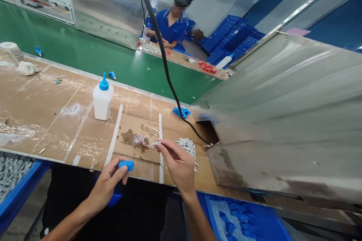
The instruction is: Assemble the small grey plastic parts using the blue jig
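Note:
My left hand [111, 175] is closed on a blue plastic part [126, 165], thumb in front, over the front edge of the bench. In a pinch between thumb and fingertips, my right hand [178, 163] has a small pale grey part [156, 143]. Its tip is beside a small round clear cup [146, 141], and I cannot tell whether they touch. A second clear cup [137, 140] stands at the left of the first. Several cotton swabs [149, 130] lie just behind on the wet-spotted cardboard [124, 122]. A pile of grey parts [186, 146] lies by my right hand.
A white squeeze bottle [103, 99] with a blue nozzle stands left of the cardboard. A black cable [166, 71] hangs across the view toward a metal panel [277, 120]. Blue parts [181, 112] lie behind. Across the green belt [124, 67] sits a person [171, 26].

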`<state>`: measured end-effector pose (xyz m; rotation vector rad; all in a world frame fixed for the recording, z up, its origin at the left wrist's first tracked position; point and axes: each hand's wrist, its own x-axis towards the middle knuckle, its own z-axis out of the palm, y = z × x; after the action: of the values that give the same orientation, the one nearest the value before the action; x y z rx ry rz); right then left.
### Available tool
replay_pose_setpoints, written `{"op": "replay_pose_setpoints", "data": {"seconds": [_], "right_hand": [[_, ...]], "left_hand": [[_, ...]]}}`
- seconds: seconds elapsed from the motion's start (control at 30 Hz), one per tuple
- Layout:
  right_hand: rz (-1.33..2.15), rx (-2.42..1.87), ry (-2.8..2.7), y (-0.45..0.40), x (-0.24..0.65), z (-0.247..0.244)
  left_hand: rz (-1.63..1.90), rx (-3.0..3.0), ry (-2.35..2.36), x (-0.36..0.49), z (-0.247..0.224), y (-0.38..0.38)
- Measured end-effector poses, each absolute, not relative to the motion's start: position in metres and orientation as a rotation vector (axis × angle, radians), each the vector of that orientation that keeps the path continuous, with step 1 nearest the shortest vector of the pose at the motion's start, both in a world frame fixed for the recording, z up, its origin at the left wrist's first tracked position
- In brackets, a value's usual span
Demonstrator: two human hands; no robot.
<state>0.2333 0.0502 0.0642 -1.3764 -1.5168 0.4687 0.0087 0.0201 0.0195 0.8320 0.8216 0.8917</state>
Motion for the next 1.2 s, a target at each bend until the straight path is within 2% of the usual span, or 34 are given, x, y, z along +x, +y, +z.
{"op": "replay_pose_setpoints", "data": {"seconds": [0.13, 0.6, 0.73, 0.9, 1.2], "right_hand": [[0.185, -1.307, -1.819, 0.067, 0.213, 0.063], [0.097, -1.258, -1.935, 0.079, 0.204, 0.042], [0.131, -1.320, -1.789, 0.072, 0.205, 0.046], [0.353, -1.340, -1.526, 0.050, 0.205, 0.050], [0.556, -1.196, -1.447, 0.009, 0.175, 0.058]], "left_hand": [[0.919, 0.752, 0.750, 0.005, 0.018, 0.022], [0.898, 0.725, 0.747, 0.000, 0.023, 0.027], [0.942, 0.689, 0.715, 0.002, 0.014, 0.028], [0.979, 0.726, 0.677, 0.006, 0.008, 0.031], [1.029, 0.698, 0.696, 0.011, 0.024, 0.030]]}}
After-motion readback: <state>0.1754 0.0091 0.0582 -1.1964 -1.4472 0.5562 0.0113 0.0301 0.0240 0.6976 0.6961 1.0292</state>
